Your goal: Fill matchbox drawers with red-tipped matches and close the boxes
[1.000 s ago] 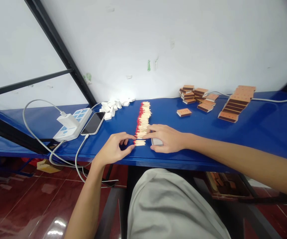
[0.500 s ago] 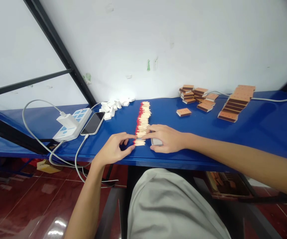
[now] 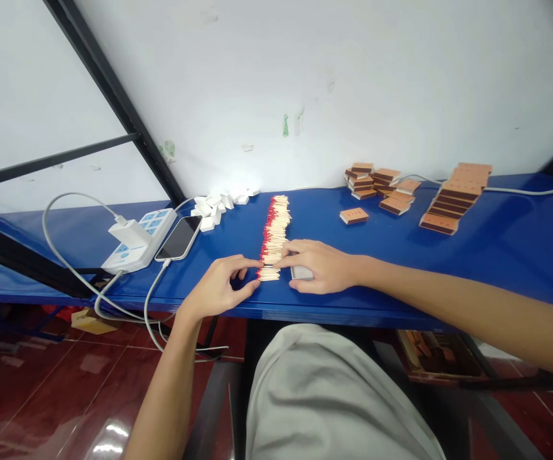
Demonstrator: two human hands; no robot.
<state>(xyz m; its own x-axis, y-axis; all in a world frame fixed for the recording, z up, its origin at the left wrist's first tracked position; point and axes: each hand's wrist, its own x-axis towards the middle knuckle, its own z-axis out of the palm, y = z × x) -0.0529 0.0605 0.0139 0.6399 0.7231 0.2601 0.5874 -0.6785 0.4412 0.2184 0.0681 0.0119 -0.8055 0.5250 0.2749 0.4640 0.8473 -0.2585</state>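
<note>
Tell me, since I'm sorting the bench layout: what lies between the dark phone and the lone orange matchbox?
In the head view, the long row of red-tipped wooden matches lies between the phone and matchbox, on the blue table.

My blue surface [image 3: 497, 255] carries matches [image 3: 274, 233] at centre, matchboxes [image 3: 453, 198] at two o'clock, phone [image 3: 180, 236] and power strip [image 3: 139, 239] at ten.

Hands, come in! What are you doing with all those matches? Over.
Left hand and right hand pinch the near end of the match row. White tray under right hand. Nothing blocking.
</note>
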